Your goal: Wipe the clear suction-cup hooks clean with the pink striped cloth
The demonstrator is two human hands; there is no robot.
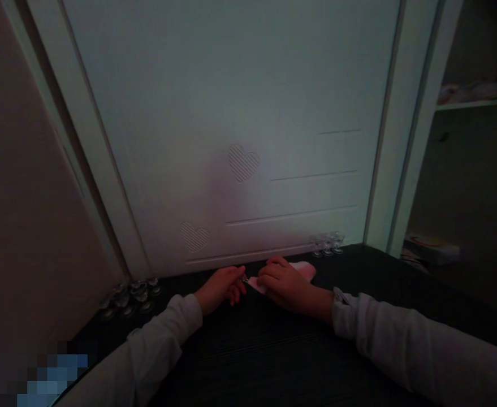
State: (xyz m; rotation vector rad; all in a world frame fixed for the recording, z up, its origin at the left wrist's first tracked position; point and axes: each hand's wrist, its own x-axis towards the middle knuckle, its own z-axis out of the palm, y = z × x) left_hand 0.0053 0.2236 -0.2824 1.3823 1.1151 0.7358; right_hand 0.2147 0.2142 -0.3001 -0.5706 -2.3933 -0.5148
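Near the back of the dark tabletop, my left hand [223,286] is closed in a pinch. A small shiny piece [245,279] shows at its fingertips, too dim and tiny to name. My right hand [288,284] is closed over a soft pink and white cloth-like piece [305,271]. One end of this piece sticks out beyond the hand on the right, and a pink tip points toward my left fingers. Its middle is hidden under my right hand. Both hands are close together, a little apart.
Several small clear stemmed glasses [132,297] stand at the left edge of the dark tabletop [265,356]. More clear glasses [328,243] are at the back right. Behind rises a white panel [294,102] with heart patterns. Shelves [477,104] are on the right.
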